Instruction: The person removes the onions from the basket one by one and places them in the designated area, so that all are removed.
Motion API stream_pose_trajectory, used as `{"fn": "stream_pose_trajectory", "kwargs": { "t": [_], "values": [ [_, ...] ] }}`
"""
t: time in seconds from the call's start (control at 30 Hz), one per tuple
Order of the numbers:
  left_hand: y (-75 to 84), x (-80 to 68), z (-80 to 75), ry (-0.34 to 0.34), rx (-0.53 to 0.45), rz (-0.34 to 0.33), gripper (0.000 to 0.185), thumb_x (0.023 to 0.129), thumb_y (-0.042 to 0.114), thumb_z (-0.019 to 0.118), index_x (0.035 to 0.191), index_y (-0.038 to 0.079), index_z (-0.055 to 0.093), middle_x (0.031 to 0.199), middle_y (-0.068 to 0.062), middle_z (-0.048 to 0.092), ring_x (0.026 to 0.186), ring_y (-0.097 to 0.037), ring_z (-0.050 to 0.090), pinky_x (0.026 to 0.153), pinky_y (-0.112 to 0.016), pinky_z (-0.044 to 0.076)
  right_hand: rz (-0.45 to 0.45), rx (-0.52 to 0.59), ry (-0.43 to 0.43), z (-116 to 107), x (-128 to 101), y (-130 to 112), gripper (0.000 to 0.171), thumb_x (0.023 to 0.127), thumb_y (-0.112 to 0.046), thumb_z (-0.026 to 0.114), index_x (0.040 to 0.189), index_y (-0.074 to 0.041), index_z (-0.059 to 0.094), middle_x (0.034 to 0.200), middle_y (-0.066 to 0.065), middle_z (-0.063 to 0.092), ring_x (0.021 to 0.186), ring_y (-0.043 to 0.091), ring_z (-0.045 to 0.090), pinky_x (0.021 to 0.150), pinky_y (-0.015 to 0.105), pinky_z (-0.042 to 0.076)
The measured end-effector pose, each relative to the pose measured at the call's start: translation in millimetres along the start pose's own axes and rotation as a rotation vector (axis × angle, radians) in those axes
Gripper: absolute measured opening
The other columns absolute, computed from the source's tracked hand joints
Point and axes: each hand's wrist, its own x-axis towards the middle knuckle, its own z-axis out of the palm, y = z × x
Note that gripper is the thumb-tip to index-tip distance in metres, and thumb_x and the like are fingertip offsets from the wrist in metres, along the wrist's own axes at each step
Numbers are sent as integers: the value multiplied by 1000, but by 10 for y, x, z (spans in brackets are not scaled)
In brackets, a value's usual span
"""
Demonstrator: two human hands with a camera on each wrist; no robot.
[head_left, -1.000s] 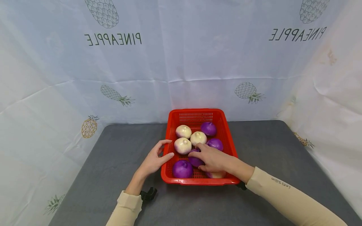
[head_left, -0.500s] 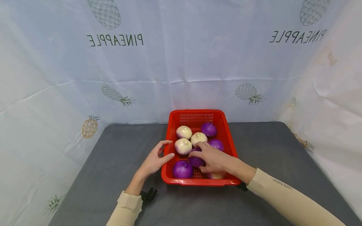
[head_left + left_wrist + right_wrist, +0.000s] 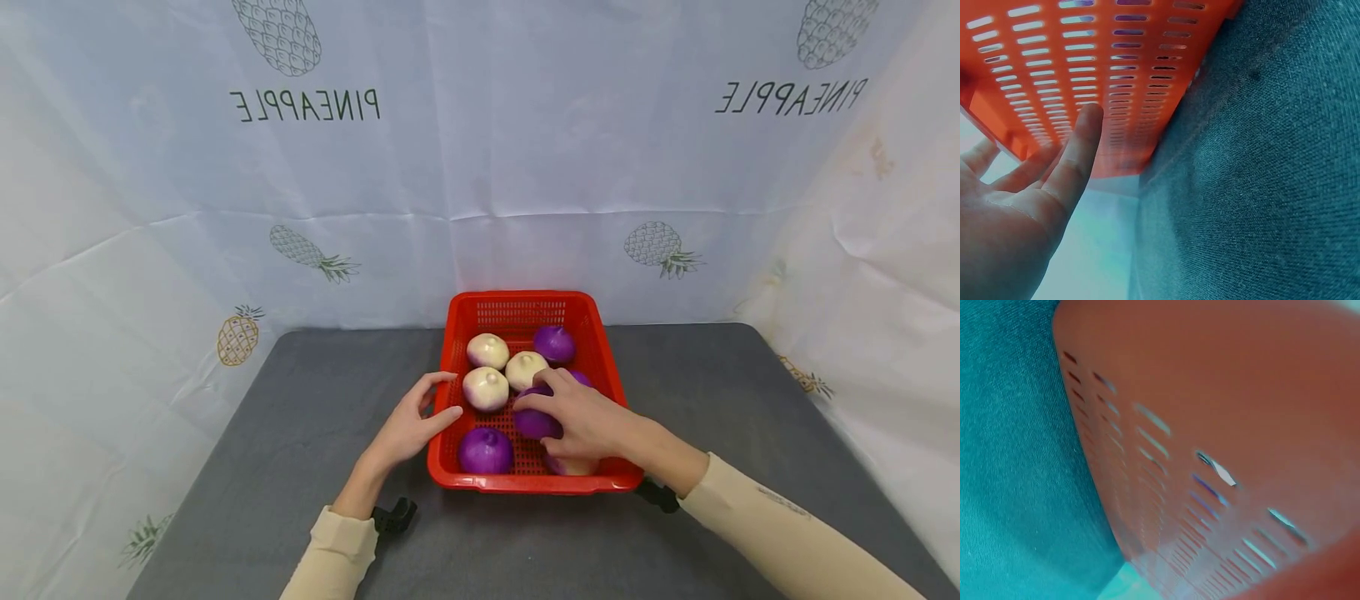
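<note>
Head view: right hand (image 3: 588, 421) grips purple onion (image 3: 534, 422)

The purple onion (image 3: 534, 422) is round, smooth and shiny. It sits in the middle of the red basket (image 3: 522, 305), and the right hand (image 3: 581, 419) curls its fingers over it and grips it. Much of the onion hides under the hand; only its left side shows. The red basket is a plastic box with little slots in its walls. It stands flat on the grey table. The left hand (image 3: 408, 427) rests against the basket's left wall, fingers straight.
</note>
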Motion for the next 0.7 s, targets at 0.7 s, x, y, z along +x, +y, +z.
{"fn": "stream_pose_trajectory", "kwargs": {
  "t": [0.7],
  "values": [
    [14, -17, 1, 0, -11, 10, 56, 97, 18, 69, 146, 9, 45, 139, -19, 52, 116, -32, 60, 85, -42, 60, 43, 12, 155, -356, -269, 131, 56, 75, -20, 84, 128, -25, 66, 131, 8, 47, 121, 24, 43, 83, 37, 58]
  ]
}}
